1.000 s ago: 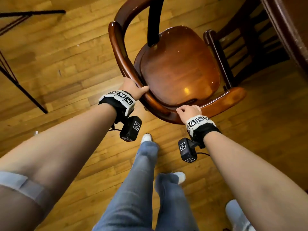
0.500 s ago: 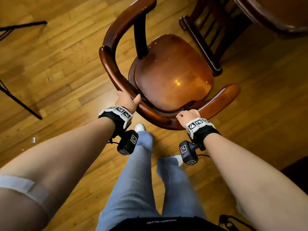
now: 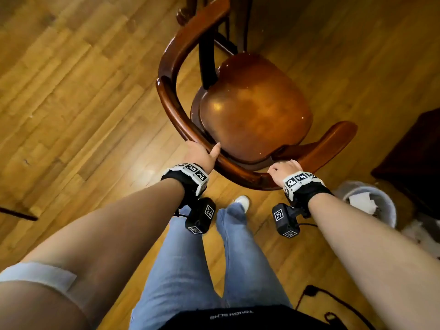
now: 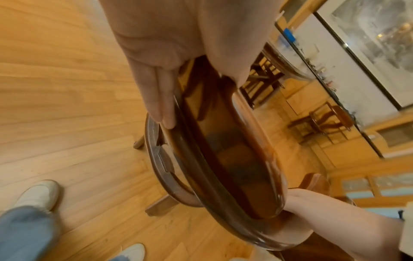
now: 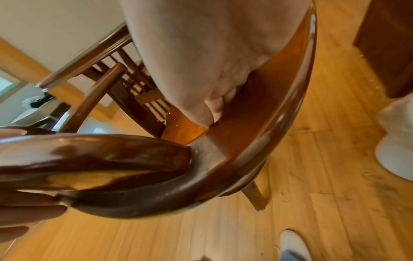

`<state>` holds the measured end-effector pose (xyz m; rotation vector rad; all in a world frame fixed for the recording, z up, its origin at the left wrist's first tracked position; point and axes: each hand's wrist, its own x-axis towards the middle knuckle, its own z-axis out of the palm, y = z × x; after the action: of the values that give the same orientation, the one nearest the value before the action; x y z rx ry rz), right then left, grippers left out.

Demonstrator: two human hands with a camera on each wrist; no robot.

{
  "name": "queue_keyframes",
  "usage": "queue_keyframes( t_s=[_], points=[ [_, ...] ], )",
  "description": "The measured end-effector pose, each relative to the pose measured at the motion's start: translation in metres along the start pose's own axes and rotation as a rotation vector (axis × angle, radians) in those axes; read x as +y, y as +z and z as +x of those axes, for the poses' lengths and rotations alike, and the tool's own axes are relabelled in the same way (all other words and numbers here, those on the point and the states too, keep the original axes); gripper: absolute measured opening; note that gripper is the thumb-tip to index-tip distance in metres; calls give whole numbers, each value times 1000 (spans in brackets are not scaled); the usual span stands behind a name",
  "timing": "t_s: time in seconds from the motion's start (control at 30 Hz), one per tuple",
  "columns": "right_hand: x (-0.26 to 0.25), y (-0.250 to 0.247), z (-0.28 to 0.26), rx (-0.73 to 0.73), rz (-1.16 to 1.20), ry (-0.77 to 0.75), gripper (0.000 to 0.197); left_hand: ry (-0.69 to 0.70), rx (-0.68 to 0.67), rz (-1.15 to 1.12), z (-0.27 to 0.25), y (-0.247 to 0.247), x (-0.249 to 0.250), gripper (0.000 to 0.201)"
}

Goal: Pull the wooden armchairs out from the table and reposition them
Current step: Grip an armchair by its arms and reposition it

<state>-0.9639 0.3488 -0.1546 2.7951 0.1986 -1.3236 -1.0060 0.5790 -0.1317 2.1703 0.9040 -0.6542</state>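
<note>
A dark wooden armchair (image 3: 254, 110) with a glossy seat stands on the plank floor in front of me, its curved back rail (image 3: 240, 175) nearest to me. My left hand (image 3: 201, 154) grips the rail's left side, thumb on the inner face and fingers (image 4: 161, 106) laid along the outer face. On the right side my right hand (image 3: 282, 169) holds the rail with fingers (image 5: 214, 106) curled over it. The table (image 4: 286, 60) stands beyond the chair in the left wrist view, and its edge (image 5: 89, 58) crosses the right wrist view.
Dark wooden legs (image 3: 238, 22) of other furniture stand just past the chair. A white waste bin (image 3: 369, 203) with paper and a dark cabinet (image 3: 409, 158) are at the right. A cable (image 3: 333, 303) lies on the floor. My shoe (image 3: 241, 201) is under the rail.
The chair has come back with my hands, away from the table, which has left the head view. The bin and cabinet have come into view at the right. Both grips are unchanged.
</note>
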Motion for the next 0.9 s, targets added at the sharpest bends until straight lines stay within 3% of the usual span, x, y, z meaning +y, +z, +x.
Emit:
queue_keyframes(
  t_s=[0.1, 0.2, 0.37, 0.43, 0.5, 0.57, 0.67, 0.77, 0.8, 0.9],
  points=[
    [39, 7, -8, -3, 82, 115, 46, 137, -65, 39, -8, 25, 27, 62],
    [68, 11, -17, 1, 138, 212, 43, 157, -158, 39, -11, 46, 54, 64],
    [85, 13, -36, 58, 310, 373, 34, 196, -389, 110, -17, 53, 83, 86],
    [81, 12, -46, 84, 420, 400, 34, 232, -451, 240, -14, 42, 89, 72],
    [70, 7, -55, 140, 485, 457, 35, 224, -409, 259, -6, 25, 93, 61],
    [57, 2, -63, 168, 588, 567, 37, 221, -314, 192, 6, 3, 100, 66],
    [28, -5, -67, 89, 867, 660, 50, 249, -204, 240, 19, -35, 114, 70],
    [-9, -10, -65, 66, 1264, 711, 67, 326, -207, 236, 39, -67, 127, 105],
    [-19, -10, -64, 81, 1365, 719, 66, 382, -236, 272, 46, -72, 129, 107],
    [-45, -9, -62, 246, 1536, 748, 69, 508, -340, 426, 60, -81, 131, 82]
  ],
)
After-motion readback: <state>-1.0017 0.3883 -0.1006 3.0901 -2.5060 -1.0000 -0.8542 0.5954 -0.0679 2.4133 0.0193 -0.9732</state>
